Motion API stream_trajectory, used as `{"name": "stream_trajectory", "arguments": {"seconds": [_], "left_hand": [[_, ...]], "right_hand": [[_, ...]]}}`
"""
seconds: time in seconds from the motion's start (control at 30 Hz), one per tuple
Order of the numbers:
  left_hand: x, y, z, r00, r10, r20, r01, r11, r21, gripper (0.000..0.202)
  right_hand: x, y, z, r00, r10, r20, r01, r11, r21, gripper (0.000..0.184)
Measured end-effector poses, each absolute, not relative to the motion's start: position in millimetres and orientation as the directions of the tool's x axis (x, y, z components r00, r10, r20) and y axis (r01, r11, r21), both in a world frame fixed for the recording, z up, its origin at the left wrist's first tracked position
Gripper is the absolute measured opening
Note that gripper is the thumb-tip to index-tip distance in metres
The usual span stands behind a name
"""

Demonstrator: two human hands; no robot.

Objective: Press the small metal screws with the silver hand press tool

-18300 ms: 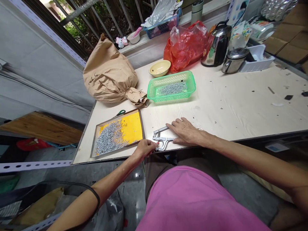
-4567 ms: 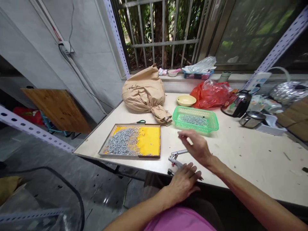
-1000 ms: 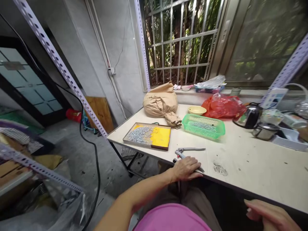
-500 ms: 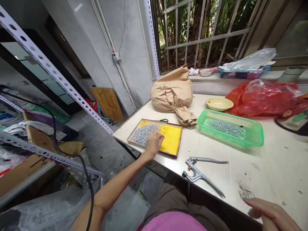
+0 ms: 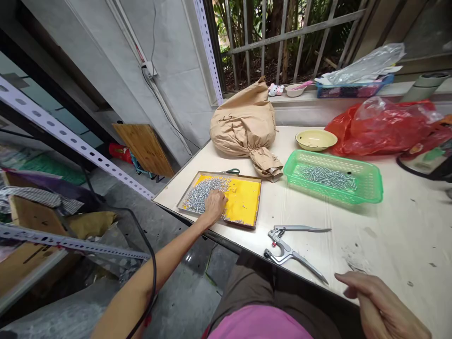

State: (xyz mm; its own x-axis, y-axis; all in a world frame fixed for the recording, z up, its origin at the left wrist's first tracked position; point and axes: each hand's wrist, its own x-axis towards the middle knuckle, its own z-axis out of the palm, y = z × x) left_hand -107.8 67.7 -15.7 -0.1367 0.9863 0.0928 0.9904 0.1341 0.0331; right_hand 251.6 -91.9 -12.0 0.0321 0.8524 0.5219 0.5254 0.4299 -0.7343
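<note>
My left hand (image 5: 215, 205) is down in a shallow tray (image 5: 258, 204) with a yellow bottom, at the near edge of a heap of small silvery metal pieces (image 5: 198, 194). Its fingers are curled together, and their tips are hidden, so I cannot see what they hold. My right hand (image 5: 379, 301) hovers at the table's front edge on the right, one finger stretched out and nothing visible in it. Grey hand pliers (image 5: 293, 252) with spread handles lie between the hands. A green plastic basket (image 5: 376, 186) holds similar metal pieces (image 5: 328, 177).
Behind the tray are dark-handled scissors (image 5: 233, 171) and a tied brown paper bag (image 5: 243, 125). A cream oval bowl (image 5: 316, 140) and a red plastic bag (image 5: 377, 129) stand behind the basket. A black cable (image 5: 146, 235) hangs by my left arm, near perforated metal shelving (image 5: 77, 146).
My left hand has lowered from above the yellow bottom onto the near side of the metal pieces. My right hand has come further into view. The camera view has shifted slightly.
</note>
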Motion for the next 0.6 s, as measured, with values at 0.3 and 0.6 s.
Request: {"name": "stream_trajectory", "arguments": {"seconds": [0.3, 0.6], "left_hand": [[-114, 97, -4, -0.172, 0.979, -0.113, 0.985, 0.174, 0.009, 0.016], [-84, 66, 21, -0.054, 0.998, 0.012, 0.910, 0.044, 0.412, 0.016]], "right_hand": [[259, -78, 6, -0.114, 0.885, 0.452, 0.601, 0.424, -0.678, 0.028], [223, -53, -5, -0.433, 0.898, 0.072, 0.820, 0.426, -0.381, 0.024]]}}
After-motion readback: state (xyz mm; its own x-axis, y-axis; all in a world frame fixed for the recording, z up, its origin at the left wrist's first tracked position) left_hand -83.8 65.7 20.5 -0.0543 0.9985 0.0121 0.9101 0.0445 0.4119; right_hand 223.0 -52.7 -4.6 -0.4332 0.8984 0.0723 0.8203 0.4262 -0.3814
